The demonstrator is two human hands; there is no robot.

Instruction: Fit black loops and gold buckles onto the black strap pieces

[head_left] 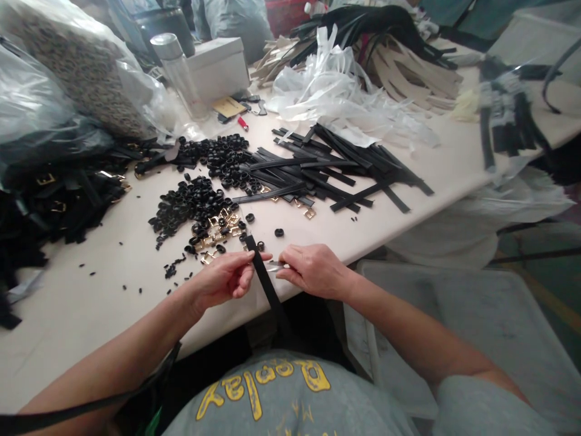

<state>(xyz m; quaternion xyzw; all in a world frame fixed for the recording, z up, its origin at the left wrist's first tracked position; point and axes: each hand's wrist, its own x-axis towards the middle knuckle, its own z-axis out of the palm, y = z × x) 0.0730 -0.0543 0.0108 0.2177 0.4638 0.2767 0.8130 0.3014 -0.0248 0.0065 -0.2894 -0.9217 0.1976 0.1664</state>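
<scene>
My left hand (230, 277) pinches a long black strap (266, 283) near its upper end. The strap slants down over the table's front edge toward my lap. Close by on the right, my right hand (313, 269) is closed around a small tool with a pale, shiny blade-like tip (275, 266), which points at the strap. Whether the tip touches the strap I cannot tell. Just beyond my hands lie gold buckles (220, 227) and a heap of small black loops (190, 206). One loose loop (279, 232) sits apart.
Black straps (327, 166) are piled past the loops. Crumpled white plastic (336, 85) lies behind them. A clear bottle (175, 66) and white box (218, 68) stand at the back. Finished-looking buckled straps (59, 194) heap at left; a plastic bin (463, 321) is below right.
</scene>
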